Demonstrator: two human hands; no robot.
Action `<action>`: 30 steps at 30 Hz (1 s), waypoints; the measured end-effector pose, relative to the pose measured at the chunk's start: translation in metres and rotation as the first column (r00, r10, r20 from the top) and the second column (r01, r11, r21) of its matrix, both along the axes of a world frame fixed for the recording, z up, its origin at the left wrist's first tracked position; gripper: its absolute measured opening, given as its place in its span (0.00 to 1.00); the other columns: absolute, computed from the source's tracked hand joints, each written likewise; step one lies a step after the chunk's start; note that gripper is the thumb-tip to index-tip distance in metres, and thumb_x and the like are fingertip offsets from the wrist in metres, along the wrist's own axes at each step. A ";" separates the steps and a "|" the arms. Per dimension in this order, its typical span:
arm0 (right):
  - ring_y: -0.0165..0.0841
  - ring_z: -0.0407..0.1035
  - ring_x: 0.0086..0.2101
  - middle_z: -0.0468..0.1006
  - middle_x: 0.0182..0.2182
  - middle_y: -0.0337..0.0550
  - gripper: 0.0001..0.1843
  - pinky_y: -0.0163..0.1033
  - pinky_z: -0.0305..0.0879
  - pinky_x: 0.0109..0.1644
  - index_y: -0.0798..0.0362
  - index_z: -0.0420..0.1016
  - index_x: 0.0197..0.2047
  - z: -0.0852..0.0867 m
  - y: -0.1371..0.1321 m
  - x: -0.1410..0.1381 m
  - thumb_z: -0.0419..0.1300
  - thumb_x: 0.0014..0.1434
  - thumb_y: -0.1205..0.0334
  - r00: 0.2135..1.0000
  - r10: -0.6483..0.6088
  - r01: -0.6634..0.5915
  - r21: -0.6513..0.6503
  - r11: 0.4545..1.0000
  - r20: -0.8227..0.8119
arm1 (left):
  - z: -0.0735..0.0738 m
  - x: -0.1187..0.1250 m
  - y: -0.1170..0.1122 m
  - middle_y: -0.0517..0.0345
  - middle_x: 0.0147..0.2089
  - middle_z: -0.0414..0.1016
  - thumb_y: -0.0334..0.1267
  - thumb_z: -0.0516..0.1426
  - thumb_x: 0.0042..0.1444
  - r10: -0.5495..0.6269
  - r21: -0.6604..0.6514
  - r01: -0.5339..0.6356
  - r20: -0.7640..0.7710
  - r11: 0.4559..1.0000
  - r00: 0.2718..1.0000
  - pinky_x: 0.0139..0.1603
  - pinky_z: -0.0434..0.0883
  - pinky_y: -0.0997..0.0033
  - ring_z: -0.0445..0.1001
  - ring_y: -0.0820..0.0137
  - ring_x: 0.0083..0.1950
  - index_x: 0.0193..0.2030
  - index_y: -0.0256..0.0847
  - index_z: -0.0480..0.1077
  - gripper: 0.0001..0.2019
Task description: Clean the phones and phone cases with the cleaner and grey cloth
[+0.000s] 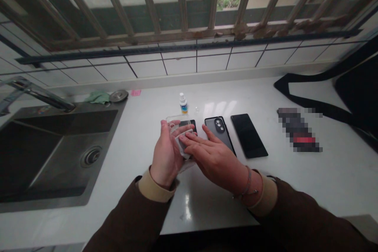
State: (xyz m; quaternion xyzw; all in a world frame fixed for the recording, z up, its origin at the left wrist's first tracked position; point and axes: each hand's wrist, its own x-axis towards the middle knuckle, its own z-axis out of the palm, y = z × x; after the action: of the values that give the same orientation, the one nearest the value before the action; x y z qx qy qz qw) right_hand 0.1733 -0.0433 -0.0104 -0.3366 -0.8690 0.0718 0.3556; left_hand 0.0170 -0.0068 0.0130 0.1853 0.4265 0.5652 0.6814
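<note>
My left hand [167, 155] holds a clear phone case [177, 118] above the counter, its fingers showing through the plastic. With fingers together, my right hand [217, 156] presses a white wipe [186, 151] against the inside of that case. Partly hidden behind the case lies a dark flat thing [193, 123], too covered to name. A black phone case [225, 136] lies just right of my right fingers, camera cutouts at its top. Beside it a black smartphone [248, 136] lies flat. Beyond my hands stands a small white spray bottle [183, 104] with a blue and yellow label.
A steel sink [63, 157] with a faucet [44, 94] takes up the left. At its back lie a green cloth [99, 97] and a drain strainer [118, 96]. A blurred-out dark item [299, 130] and a black strap [310, 104] are on the right.
</note>
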 end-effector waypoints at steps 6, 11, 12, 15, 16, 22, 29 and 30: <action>0.40 0.67 0.72 0.77 0.69 0.51 0.15 0.64 0.47 0.83 0.50 0.73 0.58 0.006 0.004 0.007 0.54 0.75 0.75 0.987 -0.087 0.087 -0.007 0.996 -0.134 | -0.017 0.002 -0.006 0.47 0.53 0.85 0.56 0.58 0.74 -0.228 0.108 0.224 0.028 0.969 0.973 0.49 0.80 0.65 0.84 0.62 0.52 0.56 0.41 0.77 0.20; 0.41 0.75 0.66 0.81 0.66 0.50 0.15 0.65 0.56 0.80 0.46 0.73 0.58 0.011 0.007 0.011 0.54 0.76 0.73 0.926 -0.157 0.125 -0.114 0.986 -0.343 | -0.022 -0.004 -0.013 0.49 0.42 0.84 0.61 0.58 0.71 -0.541 0.150 0.542 -0.055 0.827 0.839 0.38 0.80 0.63 0.83 0.63 0.36 0.63 0.43 0.73 0.26; 0.40 0.77 0.64 0.82 0.64 0.49 0.16 0.64 0.59 0.80 0.46 0.72 0.59 0.012 0.007 0.012 0.54 0.76 0.72 0.911 -0.160 0.115 -0.137 0.984 -0.380 | -0.020 -0.005 -0.013 0.49 0.41 0.84 0.62 0.58 0.72 -0.562 0.154 0.562 -0.050 0.813 0.826 0.38 0.80 0.62 0.83 0.62 0.36 0.63 0.43 0.73 0.27; 0.38 0.82 0.58 0.86 0.58 0.45 0.15 0.57 0.69 0.74 0.44 0.74 0.60 0.013 0.006 0.015 0.55 0.77 0.69 0.867 -0.198 0.107 -0.216 0.970 -0.457 | -0.012 -0.010 -0.010 0.47 0.41 0.84 0.63 0.55 0.72 -0.590 0.137 0.583 0.011 0.801 0.808 0.41 0.81 0.60 0.85 0.59 0.38 0.62 0.40 0.72 0.28; 0.38 0.83 0.56 0.87 0.56 0.44 0.13 0.54 0.74 0.70 0.44 0.75 0.59 0.013 0.006 0.016 0.56 0.77 0.66 0.846 -0.238 0.126 -0.255 0.959 -0.476 | -0.009 -0.012 -0.009 0.45 0.41 0.84 0.64 0.54 0.73 -0.604 0.124 0.595 0.044 0.794 0.796 0.42 0.81 0.59 0.85 0.58 0.39 0.61 0.40 0.71 0.29; 0.38 0.84 0.44 0.88 0.44 0.44 0.09 0.47 0.80 0.49 0.46 0.77 0.52 0.011 0.011 0.019 0.59 0.78 0.52 0.691 -0.448 0.136 -0.507 0.851 -0.567 | 0.007 -0.021 -0.002 0.34 0.46 0.85 0.67 0.42 0.75 -0.573 0.055 0.576 0.215 0.816 0.791 0.41 0.82 0.60 0.87 0.57 0.39 0.56 0.38 0.72 0.34; 0.37 0.82 0.52 0.86 0.55 0.46 0.10 0.46 0.78 0.55 0.45 0.81 0.56 0.007 0.014 0.014 0.61 0.77 0.55 0.644 -0.423 0.046 -0.519 0.853 -0.637 | 0.009 -0.017 0.000 0.39 0.44 0.86 0.64 0.44 0.76 -0.393 -0.005 0.401 0.187 0.916 0.900 0.46 0.83 0.57 0.87 0.56 0.41 0.46 0.37 0.76 0.32; 0.37 0.82 0.52 0.87 0.54 0.46 0.10 0.46 0.79 0.55 0.46 0.81 0.55 0.006 0.013 0.014 0.61 0.77 0.55 0.661 -0.400 0.028 -0.513 0.858 -0.634 | 0.008 -0.016 0.000 0.40 0.44 0.86 0.63 0.44 0.76 -0.396 -0.007 0.404 0.174 0.915 0.901 0.46 0.83 0.57 0.87 0.56 0.41 0.44 0.38 0.76 0.32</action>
State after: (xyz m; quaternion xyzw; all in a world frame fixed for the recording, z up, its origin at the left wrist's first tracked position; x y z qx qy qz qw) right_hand 0.1870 -0.0301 -0.0043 -0.4580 -0.5670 0.3582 0.5835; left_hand 0.0009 -0.0070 0.0206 0.2057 0.3321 0.4178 0.8203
